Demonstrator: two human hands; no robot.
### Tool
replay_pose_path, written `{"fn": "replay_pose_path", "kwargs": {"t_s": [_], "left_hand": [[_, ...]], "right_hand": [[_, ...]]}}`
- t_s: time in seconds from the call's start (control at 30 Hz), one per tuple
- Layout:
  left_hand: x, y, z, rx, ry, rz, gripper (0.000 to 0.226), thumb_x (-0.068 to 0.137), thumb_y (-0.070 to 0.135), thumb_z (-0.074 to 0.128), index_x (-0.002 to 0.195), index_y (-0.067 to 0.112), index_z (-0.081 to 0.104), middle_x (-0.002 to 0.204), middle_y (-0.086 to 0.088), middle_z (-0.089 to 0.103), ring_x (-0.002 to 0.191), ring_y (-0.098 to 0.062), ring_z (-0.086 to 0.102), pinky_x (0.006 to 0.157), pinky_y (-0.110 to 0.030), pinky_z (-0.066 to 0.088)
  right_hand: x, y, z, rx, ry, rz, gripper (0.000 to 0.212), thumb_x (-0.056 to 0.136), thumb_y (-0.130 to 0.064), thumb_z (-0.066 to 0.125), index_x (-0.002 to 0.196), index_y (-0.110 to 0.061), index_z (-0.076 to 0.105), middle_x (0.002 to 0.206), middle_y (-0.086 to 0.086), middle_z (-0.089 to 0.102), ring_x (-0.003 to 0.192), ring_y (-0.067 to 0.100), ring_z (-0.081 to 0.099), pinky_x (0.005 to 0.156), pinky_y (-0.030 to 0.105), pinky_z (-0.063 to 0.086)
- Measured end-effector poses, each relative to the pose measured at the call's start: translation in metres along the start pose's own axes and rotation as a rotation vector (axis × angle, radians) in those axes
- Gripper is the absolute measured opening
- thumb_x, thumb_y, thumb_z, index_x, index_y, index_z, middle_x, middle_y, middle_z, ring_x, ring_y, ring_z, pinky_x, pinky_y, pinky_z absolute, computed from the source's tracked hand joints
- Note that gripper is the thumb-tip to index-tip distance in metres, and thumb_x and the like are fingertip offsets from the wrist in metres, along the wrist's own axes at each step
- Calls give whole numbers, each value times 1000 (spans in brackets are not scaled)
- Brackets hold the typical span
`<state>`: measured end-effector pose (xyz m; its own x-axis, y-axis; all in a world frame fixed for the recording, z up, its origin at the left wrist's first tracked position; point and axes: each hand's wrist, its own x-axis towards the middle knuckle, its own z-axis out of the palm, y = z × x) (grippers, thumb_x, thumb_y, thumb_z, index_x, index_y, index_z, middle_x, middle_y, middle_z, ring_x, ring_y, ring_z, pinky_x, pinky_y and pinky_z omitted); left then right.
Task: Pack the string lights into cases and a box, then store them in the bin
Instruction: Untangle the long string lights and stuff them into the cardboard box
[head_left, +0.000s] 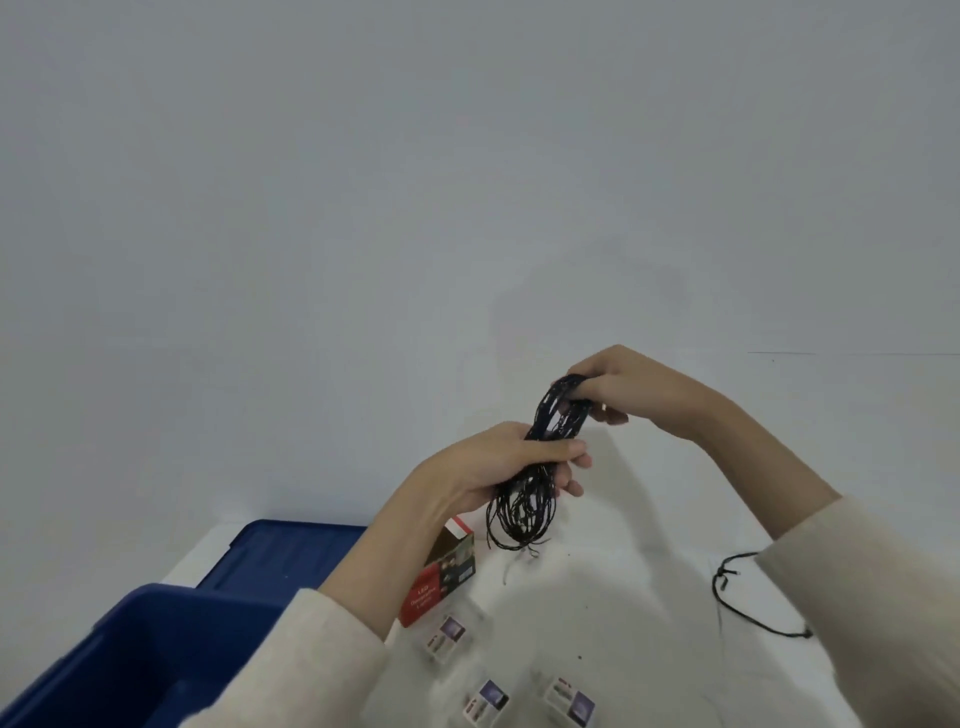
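The coiled bundle of thin black string lights (555, 415) is held above the white bench (613, 597), its middle clasped by the left grip (498, 462), its top pinched by the right grip (623, 389). Dangling loops should be tucked in before boxing.

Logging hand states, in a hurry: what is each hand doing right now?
Left hand: closed, gripping the string light bundle around its middle.
Right hand: closed, holding the bundle's top end.
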<state>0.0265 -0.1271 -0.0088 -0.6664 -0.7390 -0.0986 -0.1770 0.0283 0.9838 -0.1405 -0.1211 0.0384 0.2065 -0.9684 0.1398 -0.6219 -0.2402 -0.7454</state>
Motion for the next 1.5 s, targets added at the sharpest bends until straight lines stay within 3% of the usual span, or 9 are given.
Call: {"fn": "replay_pose_path", "kwargs": {"t_s": [0.17, 0.37, 0.47, 0.57, 0.77, 0.83, 0.93, 1.07, 1.5], "left_hand": [[3, -12, -17, 51, 93, -8, 16, 90, 20, 60, 79, 9, 64, 55, 4, 55, 55, -11, 57, 58, -16, 47], [28, -29, -19, -416, 355, 106, 35, 87, 19, 62, 52, 19, 62, 66, 3, 57, 64, -8, 54, 70, -24, 47], [44, -33, -17, -669, 423, 117, 33, 87, 20, 61, 54, 16, 53, 66, 3, 65, 60, -10, 60, 65, -25, 46], [54, -41, -22, -905, 396, 185, 32, 89, 17, 56, 59, 16, 44, 91, -6, 73, 90, -19, 67, 89, -38, 48], [53, -59, -56, -1063, 576, 209, 34, 94, 15, 50, 62, 14, 38, 48, 0, 51, 43, -13, 55, 68, -32, 50], [47, -63, -83, -1100, 632, 241, 34, 95, 16, 46, 63, 16, 36, 45, 3, 45, 39, -10, 47, 57, -26, 51], [38, -70, -109, -1037, 697, 196, 34, 95, 16, 46, 63, 17, 35, 42, 5, 42, 33, -7, 38, 37, -14, 37], [34, -78, -111, -1027, 712, 130, 34, 94, 15, 48, 63, 16, 34, 42, 4, 38, 30, -7, 30, 30, -13, 27], [37, -45, -9, -974, 567, 123, 33, 94, 16, 50, 66, 16, 33, 42, 5, 36, 32, -6, 28, 28, -15, 23]], "right_hand": [[12, 19, 15, 531, 101, 271, 16, 86, 0, 52, 75, -2, 63, 58, 2, 58, 38, 10, 43, 40, 19, 35], [21, 51, 63, 1234, 143, 432, 19, 91, -7, 47, 76, -7, 58, 54, 6, 59, 32, 10, 45, 31, 14, 33], [25, 58, 104, 1291, 112, 459, 20, 88, -16, 51, 72, -11, 62, 57, 2, 57, 36, 11, 44, 38, 17, 31], [32, 62, 137, 1309, 94, 416, 14, 90, -24, 52, 83, -14, 58, 63, 1, 54, 51, 14, 45, 45, 21, 33], [37, 70, 158, 1294, -62, 259, 26, 89, -33, 58, 109, -17, 63, 94, 4, 65, 80, 17, 58, 73, 29, 47], [38, 79, 171, 1117, -45, 249, 18, 88, -23, 59, 105, -18, 63, 96, 3, 65, 82, 15, 59, 73, 26, 46], [48, 93, 204, 363, -12, 212, 28, 87, 0, 47, 104, -18, 62, 107, 1, 59, 94, 15, 55, 75, 24, 45], [61, 109, 241, -521, -233, -3, 32, 89, -7, 48, 118, -17, 58, 121, 4, 55, 114, 22, 50, 88, 34, 44], [-47, 116, 115, -650, 220, 36, 20, 93, -23, 45, 108, -24, 58, 107, -6, 64, 97, 17, 58, 61, 24, 30]]}}
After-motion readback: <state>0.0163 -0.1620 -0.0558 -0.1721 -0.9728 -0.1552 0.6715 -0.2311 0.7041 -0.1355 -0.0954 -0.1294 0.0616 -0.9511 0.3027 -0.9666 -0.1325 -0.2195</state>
